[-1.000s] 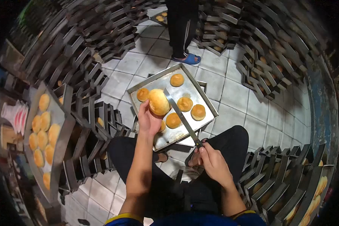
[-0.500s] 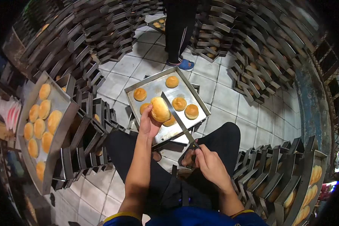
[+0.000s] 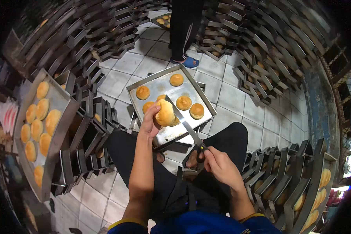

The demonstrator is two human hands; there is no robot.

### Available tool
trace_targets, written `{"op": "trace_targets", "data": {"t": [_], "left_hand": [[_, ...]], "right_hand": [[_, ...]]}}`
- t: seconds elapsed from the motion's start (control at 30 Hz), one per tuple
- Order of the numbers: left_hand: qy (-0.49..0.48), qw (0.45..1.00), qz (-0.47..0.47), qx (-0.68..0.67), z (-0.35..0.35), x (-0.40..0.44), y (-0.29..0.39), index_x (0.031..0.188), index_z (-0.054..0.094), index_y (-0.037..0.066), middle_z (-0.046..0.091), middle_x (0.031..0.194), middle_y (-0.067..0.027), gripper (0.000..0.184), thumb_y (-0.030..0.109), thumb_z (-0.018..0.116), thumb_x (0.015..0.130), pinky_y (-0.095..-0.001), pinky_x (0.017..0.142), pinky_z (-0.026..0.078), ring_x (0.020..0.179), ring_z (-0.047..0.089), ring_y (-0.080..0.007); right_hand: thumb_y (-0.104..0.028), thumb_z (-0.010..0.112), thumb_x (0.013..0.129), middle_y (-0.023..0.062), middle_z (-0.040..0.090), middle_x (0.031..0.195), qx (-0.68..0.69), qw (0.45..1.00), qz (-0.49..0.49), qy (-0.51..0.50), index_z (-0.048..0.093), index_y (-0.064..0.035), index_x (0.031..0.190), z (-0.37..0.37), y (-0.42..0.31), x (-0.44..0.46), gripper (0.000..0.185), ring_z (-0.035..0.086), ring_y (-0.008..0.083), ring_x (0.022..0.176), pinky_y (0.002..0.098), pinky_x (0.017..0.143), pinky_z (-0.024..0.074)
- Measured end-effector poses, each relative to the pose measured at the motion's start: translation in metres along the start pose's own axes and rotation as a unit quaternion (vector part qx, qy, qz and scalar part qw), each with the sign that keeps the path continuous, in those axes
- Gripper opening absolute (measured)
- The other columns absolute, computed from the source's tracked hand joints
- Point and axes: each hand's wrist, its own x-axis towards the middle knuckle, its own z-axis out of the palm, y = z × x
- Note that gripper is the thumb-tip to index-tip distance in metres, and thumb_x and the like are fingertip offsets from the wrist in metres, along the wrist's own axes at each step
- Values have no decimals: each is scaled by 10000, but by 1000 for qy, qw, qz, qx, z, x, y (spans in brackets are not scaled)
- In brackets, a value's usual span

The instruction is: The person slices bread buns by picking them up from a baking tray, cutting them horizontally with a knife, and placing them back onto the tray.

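Observation:
My left hand [image 3: 150, 121] holds a round golden bun [image 3: 165, 113] above the near part of a metal tray [image 3: 132, 86]. In my right hand [image 3: 221, 167] is the handle of a long knife [image 3: 187, 126]. The blade slants up and to the left, its upper end against the bun's right side; whether it has entered the bun I cannot tell. Several more buns lie in the tray, among them one at the top [image 3: 176, 80], one at the left [image 3: 142, 92] and one at the right [image 3: 196, 111]. Some are partly hidden behind the held bun.
A tilted tray of buns [image 3: 61, 137] rests on stacked trays at the left. Another bun tray [image 3: 329, 160] tops a stack at the right. Tall tray stacks surround the tiled floor [image 3: 234, 103]. Beyond my tray stands a person in dark trousers [image 3: 181, 29] and blue slippers.
The view has shifted slightly. The held bun has turned in my left hand and come lower over the tray, with the blade still along its right side. The standing person's foot looks unmoved on the tiles.

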Motion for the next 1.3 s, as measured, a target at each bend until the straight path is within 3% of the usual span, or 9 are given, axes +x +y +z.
{"op": "trace_targets", "data": {"t": [0.6,0.67,0.77,0.97,1.03,1.1,1.13,1.23,1.3], "left_hand": [[-81,992,-66,69,-10,5,-13,1452,575,-48,723,1283,-113,565,205,733,973,-315,1021,560,1144,717,-180],[-93,989,-95,69,-3,4,-20,1466,565,-48,725,1286,-120,580,217,733,977,-321,1020,564,1153,718,-184],[-155,973,-138,102,6,1,-19,1460,570,-44,725,1291,-132,565,218,721,983,-338,1026,569,1171,717,-198],[-113,983,-89,-113,22,2,-11,1533,490,-13,634,1457,-195,619,330,623,1035,-453,1124,541,1303,669,-310],[-125,981,-7,-149,33,0,-17,1589,425,-3,561,1548,-215,662,402,528,1076,-505,1196,478,1394,603,-349],[-113,980,-5,-164,49,-1,-27,1603,420,20,554,1566,-187,651,429,490,1101,-494,1206,463,1413,585,-344],[-95,979,-5,-182,60,-3,-33,1617,415,43,547,1584,-160,641,455,451,1126,-483,1216,449,1432,567,-340],[-21,985,3,-172,77,-2,-47,1600,463,107,580,1564,-89,601,514,396,1163,-454,1182,464,1428,565,-292],[55,984,58,-161,65,9,-59,1526,538,108,630,1491,-76,561,516,408,1163,-455,1138,487,1376,597,-247]], "right_hand": [[-278,434,1170,162,693,739,35,998,45,-31,647,55,1070,-3,14,3,408,700,248,685,388,682,552],[-267,407,1189,72,620,690,38,999,13,-35,634,32,1052,3,24,18,400,608,182,641,349,647,501],[-278,399,1194,57,613,690,53,997,5,-49,633,29,1048,8,26,36,413,605,179,636,345,648,506],[-336,394,1194,29,585,699,100,995,17,-20,638,20,1096,2,38,43,443,589,139,581,318,575,496],[-346,390,1190,47,588,699,91,996,4,3,647,26,1094,2,35,47,462,611,156,567,340,568,522],[-358,389,1190,47,588,698,134,990,39,33,646,15,1116,6,27,52,459,609,161,566,338,579,524],[-347,395,1193,11,577,717,140,988,39,45,639,-6,1115,10,23,55,426,500,93,558,275,520,425],[-338,395,1193,44,587,719,75,992,-60,88,637,0,1110,28,40,71,424,552,138,579,312,569,476],[-316,398,1191,78,604,723,57,995,-36,71,634,15,1104,29,33,63,415,615,186,630,358,649,516]]}}
